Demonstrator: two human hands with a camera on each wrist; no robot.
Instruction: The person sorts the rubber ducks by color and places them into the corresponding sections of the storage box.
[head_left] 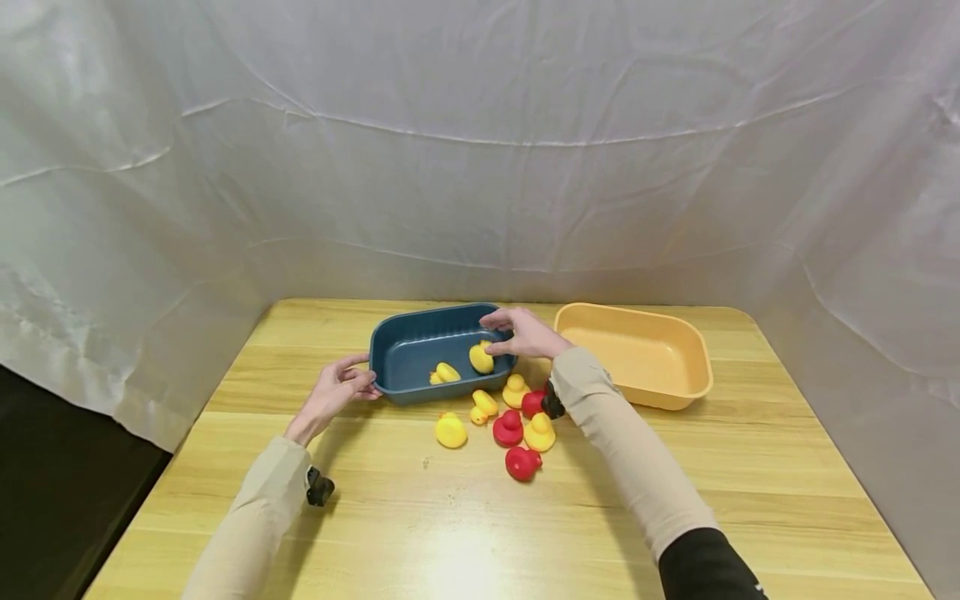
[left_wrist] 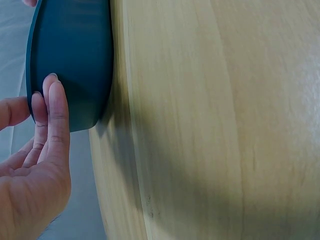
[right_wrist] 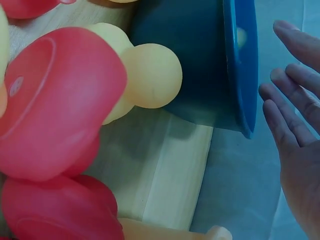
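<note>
My left hand (head_left: 339,392) grips the left end of a dark blue plastic tub (head_left: 405,358), its thumb at the rim and fingertips along the outer wall. Over the tub's right end is my right hand (head_left: 531,332), fingers spread and holding nothing in the right wrist view. Just below its thumb a yellow toy duck (head_left: 481,358) is in the tub, with a second yellow duck (head_left: 446,373) lying on its side to the left. Outside the tub's front wall are several yellow ducks (head_left: 451,431) and red ducks (head_left: 507,428).
An orange tub (head_left: 637,354) stands at the right of the wooden table (head_left: 750,467). In the right wrist view a red duck (right_wrist: 65,100) looms close to the camera. A pale curtain (head_left: 480,167) hangs behind the table.
</note>
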